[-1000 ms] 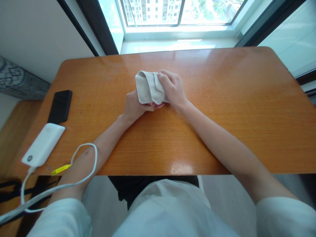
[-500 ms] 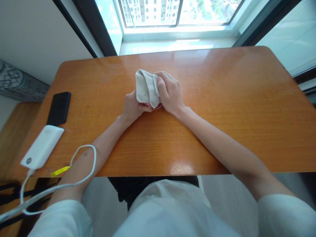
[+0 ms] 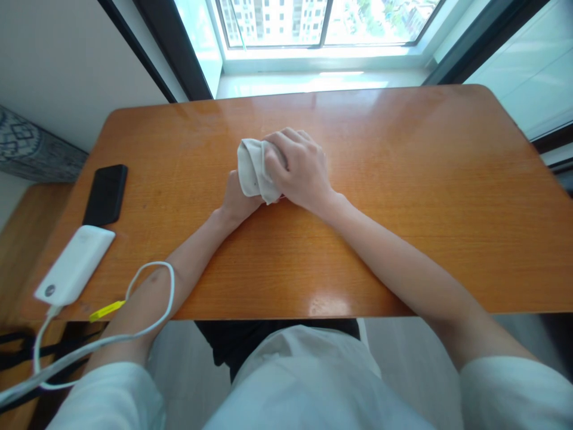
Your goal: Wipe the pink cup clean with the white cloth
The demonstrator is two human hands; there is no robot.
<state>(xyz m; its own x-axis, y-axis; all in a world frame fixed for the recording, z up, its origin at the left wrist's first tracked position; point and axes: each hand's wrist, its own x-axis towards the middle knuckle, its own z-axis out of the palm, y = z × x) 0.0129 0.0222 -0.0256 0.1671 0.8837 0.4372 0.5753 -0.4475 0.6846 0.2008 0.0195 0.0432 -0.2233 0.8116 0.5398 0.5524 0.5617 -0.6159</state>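
Note:
A bunched off-white cloth (image 3: 250,168) is held just above the middle of the orange wooden table (image 3: 403,179). My right hand (image 3: 299,170) lies over the cloth's right side with its fingers curled round it. My left hand (image 3: 236,199) grips the cloth from below and is partly hidden under it. Whatever the cloth may wrap is hidden.
A black phone (image 3: 106,194) and a white power bank (image 3: 74,264) lie at the table's left edge. A white cable (image 3: 152,298) with a yellow tag (image 3: 106,310) loops off the front edge over my left forearm. A window sill runs behind the table.
My right hand has slid left over the cloth and now covers more of it. The cloth is more tightly bunched and shifted slightly left. A pink bit seen under it earlier no longer shows.

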